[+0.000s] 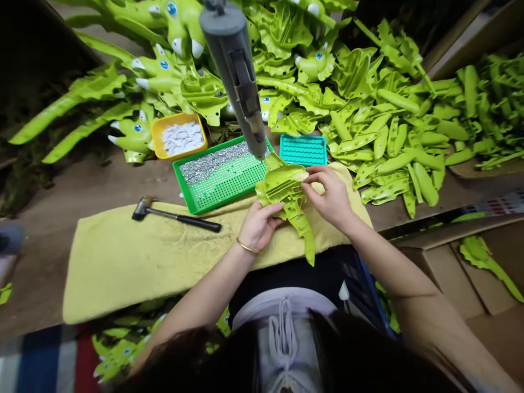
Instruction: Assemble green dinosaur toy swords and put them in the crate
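Note:
My left hand point(262, 225) grips a lime-green plastic toy dinosaur shell half point(286, 188) from its lower left, thumb on top. The hollow, ribbed inside faces up, and a tail-like part points down toward me. My right hand point(331, 197) is closed in a pinch at the shell's right edge; what lies between its fingertips is too small to make out. A grey electric screwdriver point(235, 71) hangs above, its tip close to the shell's upper end. Under both hands lies a yellow cloth point(135, 262).
A hammer point(180, 215) lies on the cloth. Behind it stand a green tray point(221, 188) of metal screws, a yellow tub point(158, 139) of white pieces and a teal tray point(303, 150). Green shell parts point(388, 136) heap up behind and to the right. A cardboard box point(446, 267) stands at right.

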The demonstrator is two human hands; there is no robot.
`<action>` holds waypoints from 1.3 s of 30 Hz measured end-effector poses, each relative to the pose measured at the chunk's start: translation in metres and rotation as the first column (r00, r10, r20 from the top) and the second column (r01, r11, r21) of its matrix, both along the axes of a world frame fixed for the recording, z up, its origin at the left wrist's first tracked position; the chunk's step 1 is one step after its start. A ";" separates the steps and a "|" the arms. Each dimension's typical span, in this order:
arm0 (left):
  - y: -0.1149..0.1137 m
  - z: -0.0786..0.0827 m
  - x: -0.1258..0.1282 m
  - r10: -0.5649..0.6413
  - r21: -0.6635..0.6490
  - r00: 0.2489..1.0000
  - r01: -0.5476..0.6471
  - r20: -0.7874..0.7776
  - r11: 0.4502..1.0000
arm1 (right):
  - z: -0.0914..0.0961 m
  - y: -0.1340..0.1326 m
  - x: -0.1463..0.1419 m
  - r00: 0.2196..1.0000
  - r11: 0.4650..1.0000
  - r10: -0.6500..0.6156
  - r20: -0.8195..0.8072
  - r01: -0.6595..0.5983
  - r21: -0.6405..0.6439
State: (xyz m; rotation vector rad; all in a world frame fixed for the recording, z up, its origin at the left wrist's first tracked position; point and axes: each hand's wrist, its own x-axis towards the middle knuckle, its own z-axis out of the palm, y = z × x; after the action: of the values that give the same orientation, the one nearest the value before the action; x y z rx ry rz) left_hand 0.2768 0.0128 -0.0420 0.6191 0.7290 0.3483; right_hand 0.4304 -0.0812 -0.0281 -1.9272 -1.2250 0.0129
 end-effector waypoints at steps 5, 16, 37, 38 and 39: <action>-0.016 0.000 0.012 0.092 -0.109 0.995 -0.088 0.031 0.990 | -0.017 -0.001 -0.019 0.982 0.988 -0.156 0.106 0.154 0.029; -0.011 -0.010 0.012 0.167 -0.221 0.986 -0.163 -0.002 0.962 | -0.017 0.042 0.083 0.933 0.890 -0.278 0.231 0.340 -0.304; -0.017 -0.011 0.012 0.201 -0.179 0.977 -0.186 0.071 0.966 | -0.022 0.015 -0.027 0.971 0.979 -0.135 0.195 0.162 -0.124; -0.017 -0.012 0.012 0.204 -0.179 0.977 -0.190 0.068 0.965 | -0.019 0.012 -0.028 0.969 0.975 -0.109 0.220 0.148 -0.168; -0.016 -0.013 0.012 0.206 -0.179 0.976 -0.192 0.064 0.965 | -0.016 0.009 -0.028 0.970 0.970 -0.075 0.233 0.125 -0.210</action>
State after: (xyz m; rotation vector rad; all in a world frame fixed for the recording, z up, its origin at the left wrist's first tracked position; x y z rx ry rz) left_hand 0.2887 -0.0036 -0.0546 0.3664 0.7355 0.4884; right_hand 0.4025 -0.0723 -0.0441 -2.2339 -1.3165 -0.1281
